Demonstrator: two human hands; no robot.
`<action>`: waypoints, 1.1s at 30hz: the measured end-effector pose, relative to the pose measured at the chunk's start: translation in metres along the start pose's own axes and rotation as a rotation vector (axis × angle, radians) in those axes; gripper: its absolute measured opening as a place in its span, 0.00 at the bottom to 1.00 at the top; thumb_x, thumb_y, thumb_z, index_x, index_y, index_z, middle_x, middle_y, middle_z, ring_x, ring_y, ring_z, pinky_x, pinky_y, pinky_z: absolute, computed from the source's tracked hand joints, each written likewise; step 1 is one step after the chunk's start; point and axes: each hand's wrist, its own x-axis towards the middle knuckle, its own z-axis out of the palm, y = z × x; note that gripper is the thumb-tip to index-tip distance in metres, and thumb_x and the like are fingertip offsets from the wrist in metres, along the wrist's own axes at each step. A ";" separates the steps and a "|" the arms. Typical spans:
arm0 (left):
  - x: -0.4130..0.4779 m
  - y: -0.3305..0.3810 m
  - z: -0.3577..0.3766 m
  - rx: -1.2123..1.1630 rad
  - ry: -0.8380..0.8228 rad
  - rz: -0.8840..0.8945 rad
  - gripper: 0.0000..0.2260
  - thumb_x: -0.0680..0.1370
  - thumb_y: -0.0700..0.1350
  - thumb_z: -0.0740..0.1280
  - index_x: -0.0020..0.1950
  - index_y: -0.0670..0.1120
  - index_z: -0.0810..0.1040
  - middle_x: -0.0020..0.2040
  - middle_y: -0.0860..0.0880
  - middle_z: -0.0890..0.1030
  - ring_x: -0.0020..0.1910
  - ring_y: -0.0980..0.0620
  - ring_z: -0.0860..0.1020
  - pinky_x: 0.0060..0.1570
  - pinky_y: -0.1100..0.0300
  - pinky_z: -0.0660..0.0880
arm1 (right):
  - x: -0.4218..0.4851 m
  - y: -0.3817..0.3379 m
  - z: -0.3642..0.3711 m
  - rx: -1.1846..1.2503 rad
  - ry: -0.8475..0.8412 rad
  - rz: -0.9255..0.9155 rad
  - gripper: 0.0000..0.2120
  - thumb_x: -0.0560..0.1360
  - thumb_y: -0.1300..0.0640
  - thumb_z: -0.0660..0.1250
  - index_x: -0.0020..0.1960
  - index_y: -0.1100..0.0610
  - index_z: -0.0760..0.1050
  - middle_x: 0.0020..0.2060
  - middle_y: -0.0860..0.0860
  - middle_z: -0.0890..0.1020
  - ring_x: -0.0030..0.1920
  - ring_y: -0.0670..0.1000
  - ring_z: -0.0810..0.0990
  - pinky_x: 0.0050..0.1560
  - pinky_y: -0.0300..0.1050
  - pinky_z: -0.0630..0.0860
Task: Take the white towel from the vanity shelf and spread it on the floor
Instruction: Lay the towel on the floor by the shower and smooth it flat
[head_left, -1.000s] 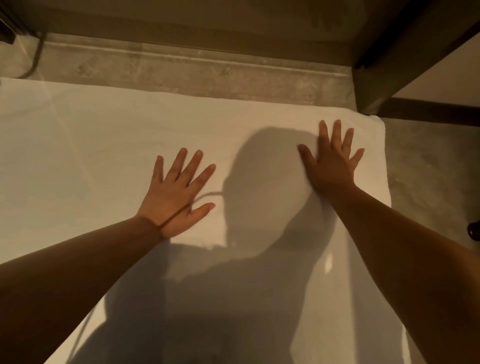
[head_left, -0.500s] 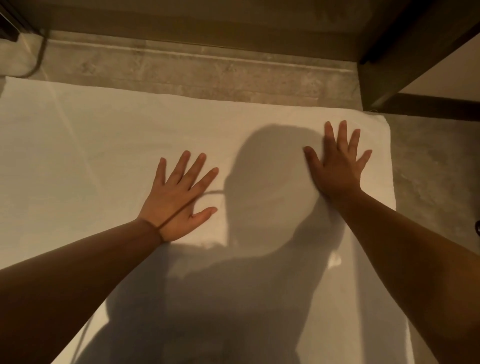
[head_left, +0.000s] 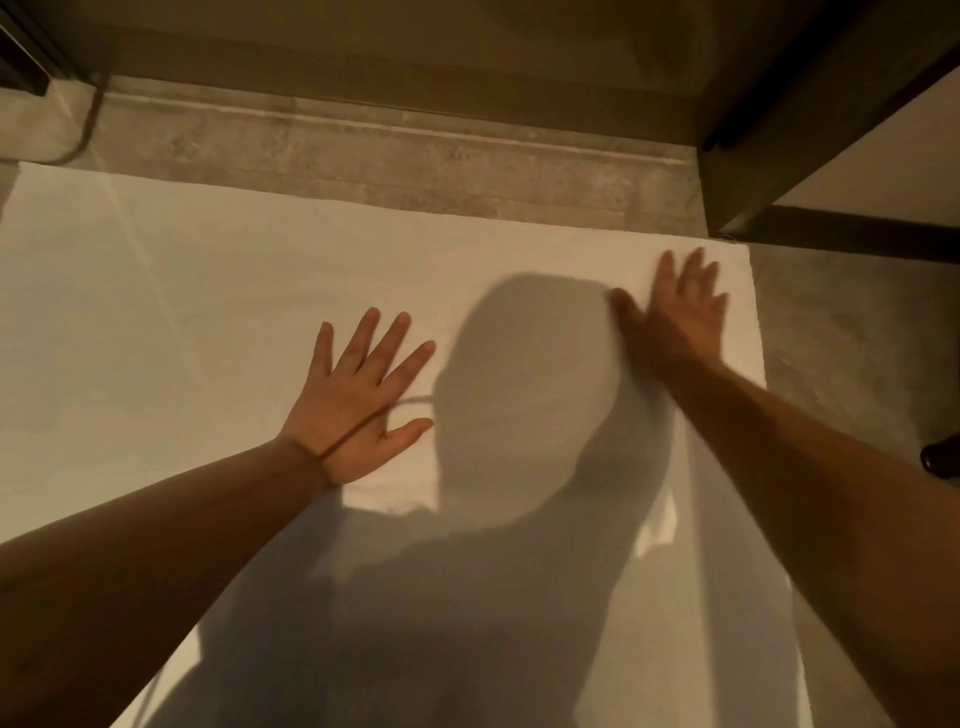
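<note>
The white towel (head_left: 208, 322) lies flat and unfolded on the grey stone floor (head_left: 395, 156), filling most of the view. My left hand (head_left: 358, 395) rests palm down on the towel's middle, fingers spread, holding nothing. My right hand (head_left: 675, 322) presses flat near the towel's far right corner, fingers apart and slightly blurred. My own shadow falls across the towel between the two arms.
A dark vanity frame leg and rail (head_left: 779, 171) stand at the far right, close to the towel's corner. A dark cable (head_left: 85, 124) hangs at the far left by the wall base. A dark round object (head_left: 940, 462) sits at the right edge.
My right hand has slid farther out toward the towel's far right corner. The left hand has stayed almost where it was.
</note>
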 end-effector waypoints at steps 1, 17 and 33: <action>0.000 0.000 -0.001 -0.006 -0.004 -0.003 0.33 0.75 0.66 0.49 0.78 0.53 0.52 0.78 0.44 0.52 0.76 0.39 0.49 0.70 0.34 0.47 | -0.015 -0.019 0.008 0.051 0.050 -0.081 0.37 0.77 0.35 0.49 0.77 0.55 0.45 0.77 0.57 0.44 0.76 0.58 0.40 0.74 0.58 0.41; -0.020 -0.105 -0.009 -0.051 -0.037 -0.024 0.29 0.78 0.59 0.38 0.78 0.51 0.42 0.79 0.49 0.43 0.77 0.48 0.41 0.73 0.43 0.42 | -0.101 -0.209 0.079 -0.094 -0.057 -0.526 0.33 0.79 0.39 0.43 0.76 0.52 0.36 0.76 0.54 0.38 0.75 0.55 0.33 0.73 0.57 0.36; -0.025 -0.219 -0.010 -0.082 -0.029 -0.258 0.27 0.79 0.60 0.41 0.77 0.54 0.40 0.78 0.50 0.39 0.76 0.49 0.37 0.72 0.42 0.38 | -0.108 -0.221 0.072 -0.165 -0.051 -0.450 0.32 0.78 0.39 0.42 0.77 0.52 0.38 0.77 0.55 0.42 0.76 0.57 0.39 0.73 0.57 0.41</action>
